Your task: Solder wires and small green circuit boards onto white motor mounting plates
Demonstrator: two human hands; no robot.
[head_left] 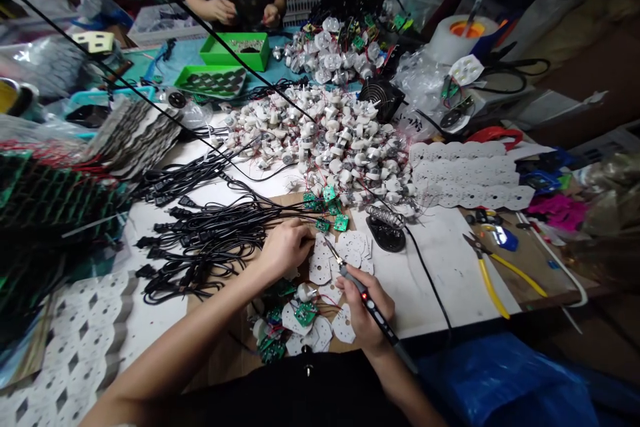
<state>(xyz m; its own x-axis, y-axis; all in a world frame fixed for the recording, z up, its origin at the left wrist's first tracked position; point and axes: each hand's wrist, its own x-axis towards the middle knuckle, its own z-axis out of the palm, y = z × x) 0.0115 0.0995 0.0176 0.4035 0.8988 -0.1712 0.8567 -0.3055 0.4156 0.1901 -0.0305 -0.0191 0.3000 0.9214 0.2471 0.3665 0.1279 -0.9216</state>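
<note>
Right hand (363,310), fingers gripping 1 soldering iron (367,300), is aiming its tip at white boards (345,257) while left hand (286,247), fingers curled, is pressing black cables (210,240) on the counter (440,267).

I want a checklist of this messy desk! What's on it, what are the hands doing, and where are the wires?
Surface: white-covered worktable, crowded.
Job's things: black pen-shaped soldering iron, tip over white scalloped round boards; small green circuit boards beside them.
Clutter: heap of white round parts, yellow-handled pliers, coil iron stand, green trays.
Grippers: right hand grips the iron; left hand presses on a white board.
Cables: black plug leads, bunched at left.
Surroundings: another person's hands across the table.
</note>
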